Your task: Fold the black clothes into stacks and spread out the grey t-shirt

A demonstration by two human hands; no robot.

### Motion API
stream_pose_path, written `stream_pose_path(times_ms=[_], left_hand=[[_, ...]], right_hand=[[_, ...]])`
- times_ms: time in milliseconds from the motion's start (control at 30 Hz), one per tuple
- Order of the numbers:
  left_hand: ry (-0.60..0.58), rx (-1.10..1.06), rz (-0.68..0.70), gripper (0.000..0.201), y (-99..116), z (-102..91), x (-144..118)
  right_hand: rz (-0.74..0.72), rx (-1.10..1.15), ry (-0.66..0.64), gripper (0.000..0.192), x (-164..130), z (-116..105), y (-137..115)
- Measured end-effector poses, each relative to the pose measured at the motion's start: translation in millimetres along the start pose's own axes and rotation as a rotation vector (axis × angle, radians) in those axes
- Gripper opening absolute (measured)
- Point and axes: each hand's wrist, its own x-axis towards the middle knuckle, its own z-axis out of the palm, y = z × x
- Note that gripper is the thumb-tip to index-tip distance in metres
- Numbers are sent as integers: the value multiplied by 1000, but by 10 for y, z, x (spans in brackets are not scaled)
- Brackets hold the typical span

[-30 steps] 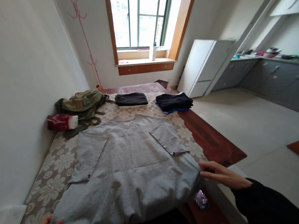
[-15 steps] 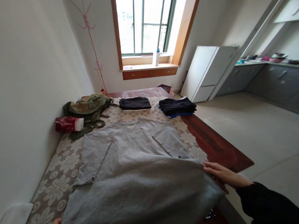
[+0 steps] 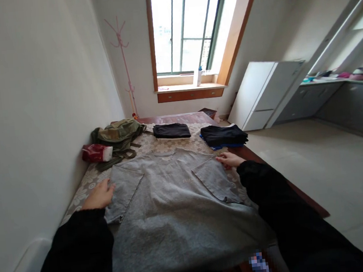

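A grey T-shirt point(image 3: 171, 197) lies spread face up on the table, sleeves folded inward over the body, its hem hanging over the near edge. My left hand point(image 3: 98, 195) rests at the shirt's left shoulder edge by the folded sleeve. My right hand point(image 3: 229, 160) touches the right shoulder edge, fingers pointing left. Both arms are in black sleeves. Whether either hand pinches the cloth is hard to tell.
Floral table cover point(image 3: 77, 194) on a dark wooden table point(image 3: 251, 154). At the far end lie a folded black garment point(image 3: 171, 131), a dark folded stack point(image 3: 224, 136), a green bag point(image 3: 118, 134) and a red tissue pack point(image 3: 97, 153). Wall on the left; open floor on the right.
Both hands left the shirt's hem near the table edge and reached forward to its shoulders. The hem has settled flat. The camera leaned forward.
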Motion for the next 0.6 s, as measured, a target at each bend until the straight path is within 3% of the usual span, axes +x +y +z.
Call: stream_pose_path(times_ms=[100, 267, 400, 533, 600], left_hand=[[46, 15, -70, 48, 91, 82, 486], [71, -44, -118, 38, 3, 164, 938], [55, -145, -26, 26, -29, 117, 1148], [124, -260, 30, 33, -55, 14, 1279], [169, -329, 9, 36, -83, 3, 1313]], right_hand=[[-81, -45, 40, 38, 368, 168, -115], [-220, -9, 84, 34, 551, 298, -87], [-289, 80, 120, 37, 575, 156, -80], [-360, 295, 255, 39, 633, -92, -171], [-317, 327, 288, 38, 685, -142, -209]])
